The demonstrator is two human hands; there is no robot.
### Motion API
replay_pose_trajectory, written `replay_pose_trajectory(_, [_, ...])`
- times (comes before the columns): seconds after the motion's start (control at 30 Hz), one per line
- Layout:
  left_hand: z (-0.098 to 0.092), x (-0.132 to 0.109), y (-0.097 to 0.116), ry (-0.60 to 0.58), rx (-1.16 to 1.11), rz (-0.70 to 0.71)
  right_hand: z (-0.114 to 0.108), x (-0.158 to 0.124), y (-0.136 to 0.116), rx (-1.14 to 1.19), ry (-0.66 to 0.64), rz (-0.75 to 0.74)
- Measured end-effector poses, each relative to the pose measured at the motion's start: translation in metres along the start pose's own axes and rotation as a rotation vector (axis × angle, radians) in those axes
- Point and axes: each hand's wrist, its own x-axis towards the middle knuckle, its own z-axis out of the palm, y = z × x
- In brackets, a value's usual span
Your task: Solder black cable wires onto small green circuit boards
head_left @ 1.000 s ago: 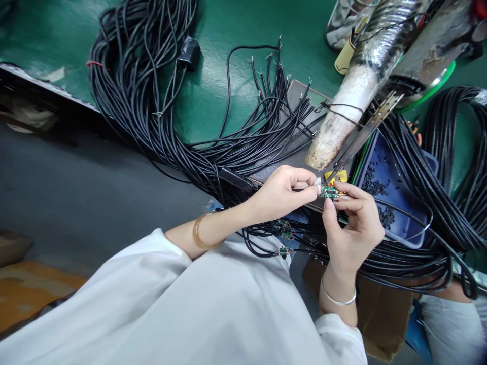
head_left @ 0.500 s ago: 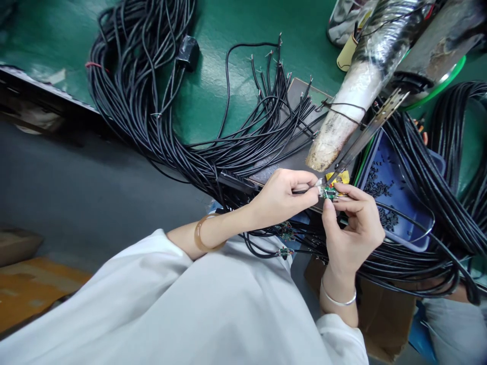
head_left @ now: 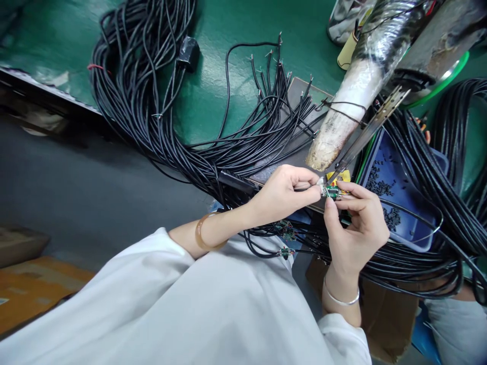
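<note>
My left hand [head_left: 285, 195] is closed in a pinch on the end of a thin black cable [head_left: 304, 189] at the edge of the green bench. My right hand [head_left: 355, 228] pinches a small green circuit board [head_left: 332, 191] between thumb and forefinger, right against the cable end. Both meet under the tip of a metal arm [head_left: 363, 134] that slants down from a fixed tool above. Several more small green boards on cables [head_left: 285, 238] hang below my hands.
A big bundle of black cables [head_left: 152, 101] fans across the green bench [head_left: 213, 91], its stripped ends pointing up. A blue tray [head_left: 395, 203] with small dark parts sits right of my hands, ringed by more cable coils [head_left: 449, 167]. A wrapped pipe [head_left: 353, 101] slants overhead.
Both hands stay pinched at the same spot; only the view has shifted slightly.
</note>
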Motion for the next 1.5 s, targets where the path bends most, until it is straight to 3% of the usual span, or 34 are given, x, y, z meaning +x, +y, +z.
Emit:
replay_pose_trajectory(0.57, [-0.001,-0.002,0.004,-0.019,-0.043,-0.047,-0.005,-0.004,-0.011,-0.084,-0.05,-0.058])
replay_pose_trajectory(0.93, [-0.002,-0.007,0.003,0.003,-0.031,-0.065,-0.002,-0.004,-0.007,-0.03,0.029,-0.025])
replay_pose_trajectory(1.17, [-0.005,-0.007,0.003,-0.082,-0.017,-0.058,-0.004,-0.005,-0.006,-0.016,0.009,0.0])
replay_pose_trajectory(1.5, [-0.003,0.002,0.003,-0.03,0.004,-0.026,-0.002,0.002,-0.001,-0.036,-0.012,-0.019])
